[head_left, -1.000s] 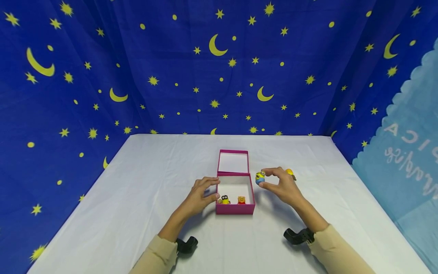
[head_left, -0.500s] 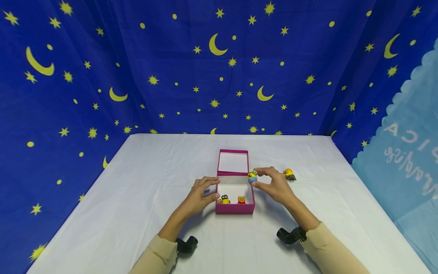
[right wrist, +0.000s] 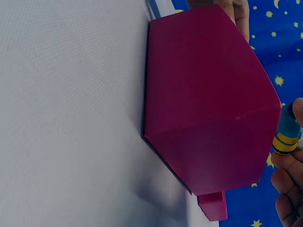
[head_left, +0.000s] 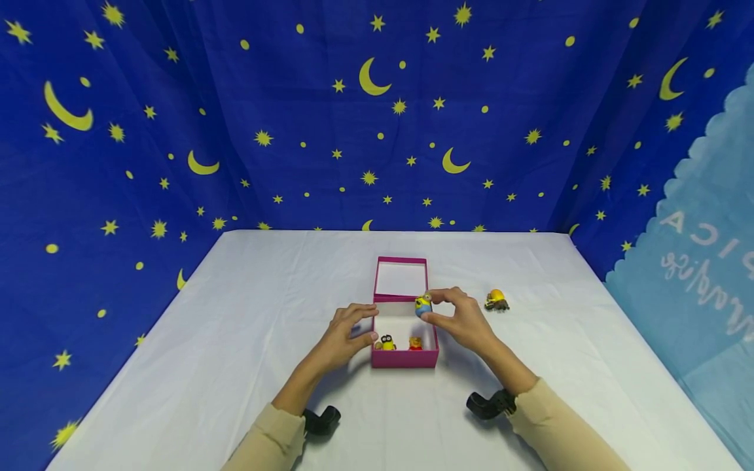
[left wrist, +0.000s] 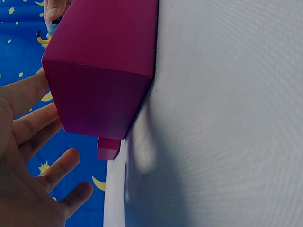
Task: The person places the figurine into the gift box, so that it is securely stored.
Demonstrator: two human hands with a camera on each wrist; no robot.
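Note:
A magenta box (head_left: 405, 359) with a white inside stands on the table, its top off. My right hand (head_left: 465, 324) pinches a yellow and blue minion figurine (head_left: 422, 306) between thumb and fingers, held over the box's right rear part; the right wrist view shows the figurine (right wrist: 285, 135) just above the rim. At the box's left rim, my left hand (head_left: 340, 339) touches the edge with its thumb and extended fingers. Inside, another minion figurine (head_left: 387, 343) with dark goggles is at the front left, beside a small brownish thing. A bear figurine (head_left: 415, 343) in red sits at the front right.
Behind the box lies its lid (head_left: 402, 280), white inside facing up. A yellow and dark brown figurine (head_left: 497, 301) rests on the white table (head_left: 283, 288) to the right. Blue star-printed cloth (head_left: 330, 118) hangs behind and at both sides.
My right hand has carried the minion figurine leftward, from beside the box to over it. The figurine on the right of the table has come into full view. The left hand stays put.

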